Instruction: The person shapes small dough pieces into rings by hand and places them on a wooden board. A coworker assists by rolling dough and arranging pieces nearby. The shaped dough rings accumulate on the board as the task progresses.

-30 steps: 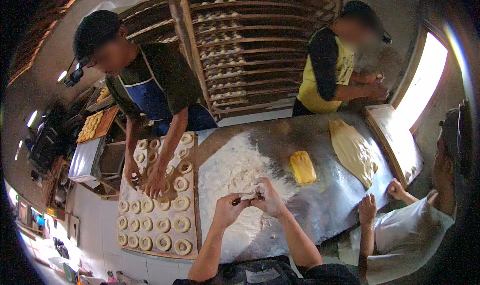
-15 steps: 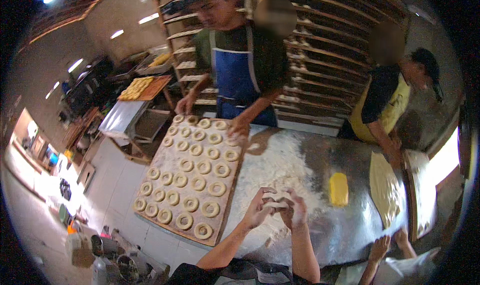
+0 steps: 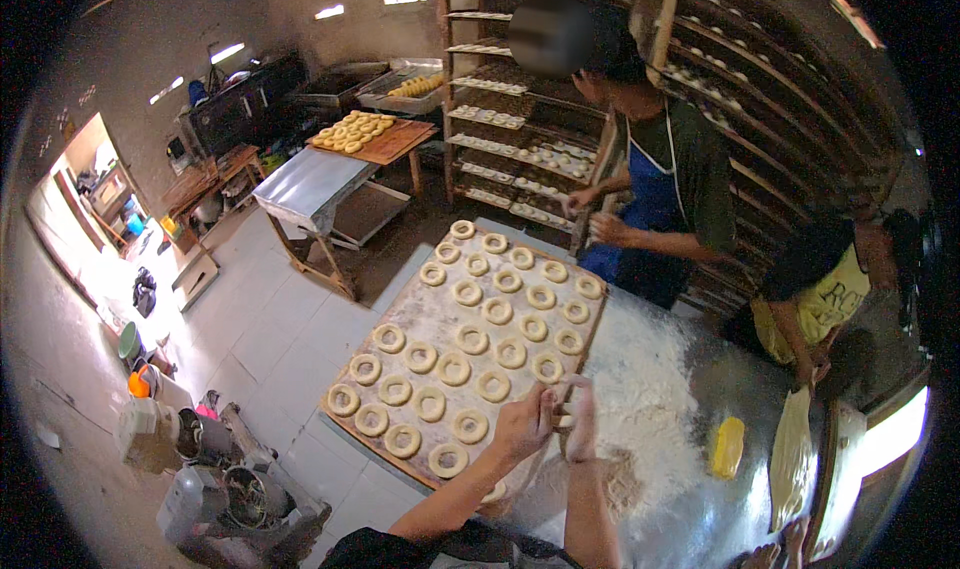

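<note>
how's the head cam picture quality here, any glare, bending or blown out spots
Head view: strong fisheye, so the rack shelves and the wooden board edges bow toward a black rim; the window at right is blown out white, as is the doorway at left; the metal table shows soft glare; both hands, left hand and right hand, look fairly sharp around a piece of dough.

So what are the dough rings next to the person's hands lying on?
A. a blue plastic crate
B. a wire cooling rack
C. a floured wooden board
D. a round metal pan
C: the dough rings lie in rows on a flat, flour-dusted wooden board that rests on the edge of the metal table, just beside the left hand and right hand.
</note>
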A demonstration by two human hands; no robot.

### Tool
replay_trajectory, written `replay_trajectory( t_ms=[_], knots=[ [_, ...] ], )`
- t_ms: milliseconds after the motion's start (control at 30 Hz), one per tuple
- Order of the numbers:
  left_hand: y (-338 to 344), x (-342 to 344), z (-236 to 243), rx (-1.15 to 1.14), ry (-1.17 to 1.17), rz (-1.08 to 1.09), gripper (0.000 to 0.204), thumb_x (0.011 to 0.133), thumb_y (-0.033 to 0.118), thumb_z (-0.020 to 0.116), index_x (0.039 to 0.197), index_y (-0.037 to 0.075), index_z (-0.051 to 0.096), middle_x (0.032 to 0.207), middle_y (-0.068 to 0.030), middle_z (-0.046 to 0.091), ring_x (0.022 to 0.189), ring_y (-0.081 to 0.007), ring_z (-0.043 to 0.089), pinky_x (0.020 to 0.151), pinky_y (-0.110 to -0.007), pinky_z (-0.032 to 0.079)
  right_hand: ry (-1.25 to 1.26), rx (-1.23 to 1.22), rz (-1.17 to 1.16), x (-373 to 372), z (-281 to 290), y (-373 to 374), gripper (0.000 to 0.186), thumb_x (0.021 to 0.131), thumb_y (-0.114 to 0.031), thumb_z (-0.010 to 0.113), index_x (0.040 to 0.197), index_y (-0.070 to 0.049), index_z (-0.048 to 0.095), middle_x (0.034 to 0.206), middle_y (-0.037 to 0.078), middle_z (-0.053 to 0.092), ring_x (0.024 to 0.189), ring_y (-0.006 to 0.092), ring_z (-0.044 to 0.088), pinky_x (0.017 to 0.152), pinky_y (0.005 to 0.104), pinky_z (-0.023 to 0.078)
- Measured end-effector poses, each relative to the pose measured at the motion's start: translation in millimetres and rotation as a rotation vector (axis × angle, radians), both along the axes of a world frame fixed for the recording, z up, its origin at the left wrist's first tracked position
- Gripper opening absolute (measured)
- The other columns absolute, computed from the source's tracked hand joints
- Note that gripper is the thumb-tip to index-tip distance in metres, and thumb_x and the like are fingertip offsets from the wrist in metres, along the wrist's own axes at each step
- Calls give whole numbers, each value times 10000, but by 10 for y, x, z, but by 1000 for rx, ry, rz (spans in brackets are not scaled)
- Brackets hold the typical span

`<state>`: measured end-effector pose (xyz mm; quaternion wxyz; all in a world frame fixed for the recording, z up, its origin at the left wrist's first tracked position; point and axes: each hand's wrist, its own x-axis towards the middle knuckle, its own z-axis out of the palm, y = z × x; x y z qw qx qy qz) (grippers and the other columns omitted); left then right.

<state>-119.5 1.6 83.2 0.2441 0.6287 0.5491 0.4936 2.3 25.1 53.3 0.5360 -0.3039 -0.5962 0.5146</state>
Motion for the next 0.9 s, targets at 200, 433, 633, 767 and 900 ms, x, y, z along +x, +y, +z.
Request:
replay_trajectory(
  t_ms=[200, 433, 633, 767, 900],
  knots=[
    [408, -951, -34, -46, -26, 24, 224, 1028, 261, 458, 1024, 60, 555, 667, -186, 632, 588, -402, 635, 526, -487, 485, 64, -233, -137, -887, -11, 353, 751, 940, -688, 430, 1405, -100, 385, 817, 31, 627, 622, 112, 552, 529, 222, 434],
    [741, -1606, -75, -87, -58, 34, 227, 1031, 279, 451, 1018, 78, 554, 650, -214, 617, 581, -406, 632, 507, -482, 485, 229, -441, -71, -1623, 52, 683, 679, 994, -603, 400, 1419, -75, 359, 1042, 54, 637, 731, 87, 583, 507, 189, 416],
    [995, -1975, -61, -281, -63, 66, 317, 1042, 349, 388, 1110, 67, 517, 743, -247, 648, 717, -469, 647, 638, -551, 487, -124, -267, 46, -1874, -63, 1059, 544, 1013, -435, 476, 1432, -105, 366, 1068, 38, 591, 782, 95, 568, 585, 201, 450],
    [1162, -2072, -74, -353, 61, 113, 301, 1033, 345, 408, 1125, 76, 507, 790, -291, 637, 704, -501, 624, 595, -571, 471, -150, -254, 64, -2115, -1, 1236, 534, 1032, -363, 492, 1457, -69, 356, 1337, 105, 516, 1169, 195, 529, 962, 329, 452],
    [1643, -2222, -69, -350, 119, 146, 404, 998, 372, 469, 1245, 52, 486, 1056, -329, 606, 894, -492, 635, 781, -586, 487, -487, -426, -150, -2326, 257, 1578, 644, 1017, -390, 485, 1481, -22, 233, 1321, 198, 516, 1218, 320, 506, 1049, 402, 400]
  ],
)
